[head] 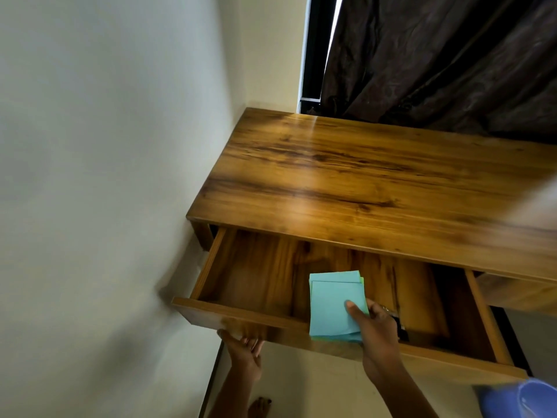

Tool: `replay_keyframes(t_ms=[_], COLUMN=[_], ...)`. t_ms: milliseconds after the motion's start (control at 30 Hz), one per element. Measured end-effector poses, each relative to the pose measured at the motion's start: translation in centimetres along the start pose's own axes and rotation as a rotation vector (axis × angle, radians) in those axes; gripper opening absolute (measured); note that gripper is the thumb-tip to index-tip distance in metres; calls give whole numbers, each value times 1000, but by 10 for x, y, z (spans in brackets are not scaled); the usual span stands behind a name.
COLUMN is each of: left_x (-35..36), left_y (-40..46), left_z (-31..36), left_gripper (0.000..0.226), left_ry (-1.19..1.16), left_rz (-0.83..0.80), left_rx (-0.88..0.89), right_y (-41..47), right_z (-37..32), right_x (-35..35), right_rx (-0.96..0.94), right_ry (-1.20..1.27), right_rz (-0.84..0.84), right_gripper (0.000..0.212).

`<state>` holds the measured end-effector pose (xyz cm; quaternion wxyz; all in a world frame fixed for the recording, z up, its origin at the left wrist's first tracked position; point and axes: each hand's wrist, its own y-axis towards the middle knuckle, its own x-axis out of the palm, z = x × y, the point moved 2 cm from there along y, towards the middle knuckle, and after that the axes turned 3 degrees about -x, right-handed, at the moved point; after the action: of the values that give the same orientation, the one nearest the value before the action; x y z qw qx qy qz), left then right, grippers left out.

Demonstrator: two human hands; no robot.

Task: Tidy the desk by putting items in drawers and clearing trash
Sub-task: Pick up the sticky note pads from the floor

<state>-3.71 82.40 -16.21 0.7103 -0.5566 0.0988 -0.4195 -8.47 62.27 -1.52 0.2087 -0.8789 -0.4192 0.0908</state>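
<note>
A wooden desk [361,176] stands in a corner with its left drawer [256,276] pulled out. My right hand [376,333] holds a stack of light blue paper sheets [331,306], with a green edge showing, over the drawer's front rim; the thumb lies on top of the stack. A small dark metal object [398,324] shows just behind that hand inside the drawer; I cannot tell what it is. My left hand [244,348] touches the underside of the drawer front [241,315] with its fingers spread.
A pale wall [105,176] runs close along the desk's left side. Dark curtains [437,61] hang behind the desk. A blue plastic tub [524,399] sits at the bottom right. A bare foot [260,407] stands on the floor below the drawer.
</note>
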Motion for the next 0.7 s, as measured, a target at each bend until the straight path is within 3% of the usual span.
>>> replay_keyframes(t_ms=[67, 133, 233, 333, 367, 433, 533, 633, 700], left_x=[-7, -9, -11, -8, -1, 20, 54, 80, 89], left_y=[-11, -29, -74, -105, -113, -129, -141, -133, -128], left_z=[-5, -1, 25, 51, 57, 61, 47, 18, 5], left_gripper=[90, 78, 59, 52, 44, 31, 32, 43, 52], left_ry=[16, -1, 201, 308, 421, 568, 839, 1211, 1288], left_rz=[11, 171, 528, 703, 691, 432, -77, -416, -517], left_rx=[-5, 93, 525, 1097, 1278, 1519, 1395, 821, 505], right_y=[-6, -11, -20, -24, -25, -26, -23, -18, -16], right_z=[6, 12, 19, 22, 21, 18, 14, 13, 13], right_x=[-3, -7, -13, -19, -20, -21, -16, -7, 4], right_rx=[8, 25, 33, 37, 35, 35, 35, 36, 25], right_ry=[-10, -8, 22, 61, 70, 82, 85, 78, 63], right_rz=[7, 10, 15, 44, 55, 62, 28, -17, -48], right_gripper=[35, 36, 36, 36, 36, 36, 38, 42, 42])
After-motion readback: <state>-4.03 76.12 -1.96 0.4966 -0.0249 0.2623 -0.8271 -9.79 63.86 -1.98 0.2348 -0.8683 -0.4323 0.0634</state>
